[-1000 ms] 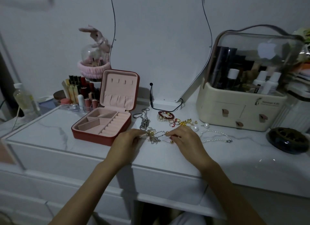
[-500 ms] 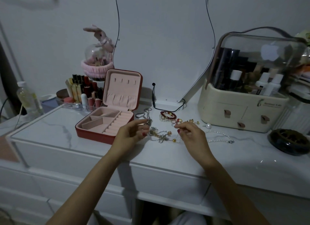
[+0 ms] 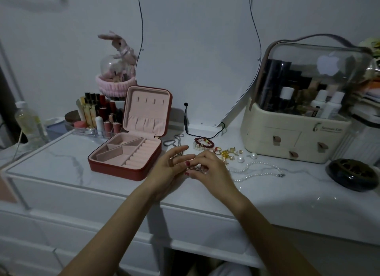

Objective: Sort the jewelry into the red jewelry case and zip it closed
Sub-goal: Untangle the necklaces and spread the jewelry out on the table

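At the right of the frame a cream cosmetics organiser point(image 3: 292, 140) with a clear dome holds bottles and dark tubes. Left of centre the red jewelry case point(image 3: 125, 162) lies open, its pink compartments bare. At centre, the left hand point(image 3: 170, 168) and right hand point(image 3: 209, 168) meet, fingertips pinched on a tangled chain point(image 3: 195, 169). Right of them lie one pearl necklace point(image 3: 259, 170), one red bead bracelet point(image 3: 204, 142) and two loose pearls point(image 3: 246, 157).

Red jewelry case point(image 3: 123, 160) lies open (pink compartments bare), jewelry point(image 3: 225, 152) scattered beside.
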